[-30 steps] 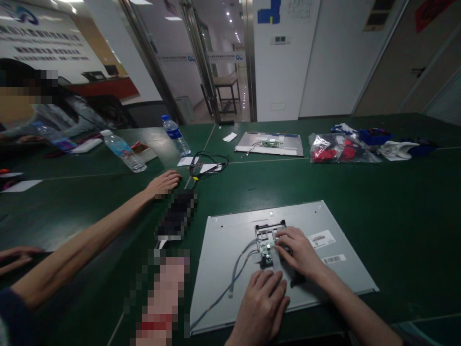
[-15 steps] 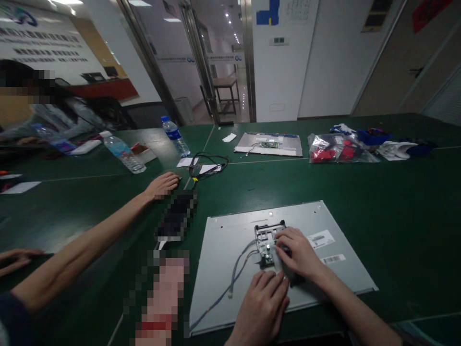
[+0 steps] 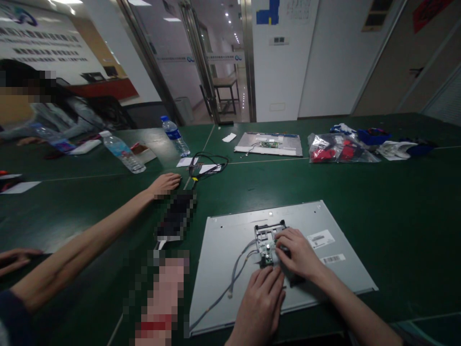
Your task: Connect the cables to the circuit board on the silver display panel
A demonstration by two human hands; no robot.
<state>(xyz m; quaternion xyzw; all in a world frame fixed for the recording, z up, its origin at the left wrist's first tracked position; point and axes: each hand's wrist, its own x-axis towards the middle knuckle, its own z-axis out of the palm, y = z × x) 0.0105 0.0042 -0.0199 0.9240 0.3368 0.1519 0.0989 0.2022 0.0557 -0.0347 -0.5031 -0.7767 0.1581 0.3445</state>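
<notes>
A flat silver panel (image 3: pixel 230 240), like the back of a screen, lies on the table in front of me. On its middle sits a black frame (image 3: pixel 260 229) holding a small green circuit board (image 3: pixel 267 251). Grey-blue wires (image 3: pixel 234 274) run from the board toward the panel's lower left corner. My right hand (image 3: pixel 297 252) grips the frame's right side, fingers and thumb bent around it. At the frame's near edge, my left hand (image 3: pixel 259 298) has its fingers curled together on the frame; the fingertips are partly hidden. Two white labels (image 3: pixel 321 239) are stuck right of my right hand.
Another person's forearm (image 3: pixel 90 238) stretches over the table at left, near a pixelated dark object (image 3: pixel 177 215) and a black cable (image 3: pixel 209 163). Farther back are bottles (image 3: pixel 122 153), a second panel (image 3: pixel 248 143) and a plastic bag with red items (image 3: pixel 338 149).
My left hand has shifted slightly up and left along the frame's near edge. My right hand stays almost in the same spot. The panel has not moved.
</notes>
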